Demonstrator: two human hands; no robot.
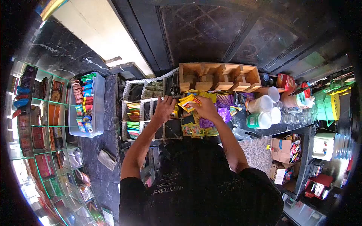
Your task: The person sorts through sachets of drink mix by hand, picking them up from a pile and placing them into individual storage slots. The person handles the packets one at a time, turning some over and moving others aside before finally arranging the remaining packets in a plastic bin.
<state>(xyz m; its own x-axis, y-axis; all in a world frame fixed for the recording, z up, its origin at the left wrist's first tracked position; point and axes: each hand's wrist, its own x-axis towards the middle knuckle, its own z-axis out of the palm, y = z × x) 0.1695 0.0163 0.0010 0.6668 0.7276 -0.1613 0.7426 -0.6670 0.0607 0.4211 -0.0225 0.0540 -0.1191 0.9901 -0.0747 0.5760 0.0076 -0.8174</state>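
Observation:
Yellow sachets (188, 102) are pinched in my right hand (206, 109), over the right edge of a white-framed divided rack (143, 101). My left hand (164, 109) rests at a compartment of that rack, its fingers spread over the divider. A bit of yellow packet shows beside the left fingers. Colourful sachets (133, 126) stand in the rack's left compartments. Below and right of my right hand lie more yellow-green sachets (197, 130) and purple packets (224, 113).
A wooden compartment box (219, 71) stands behind the rack. Plastic jars (260, 104) and a green basket (326, 107) are at the right. At the left are a clear bin of packets (98, 109) and glass shelves (49, 101). Cardboard boxes (281, 150) sit lower right.

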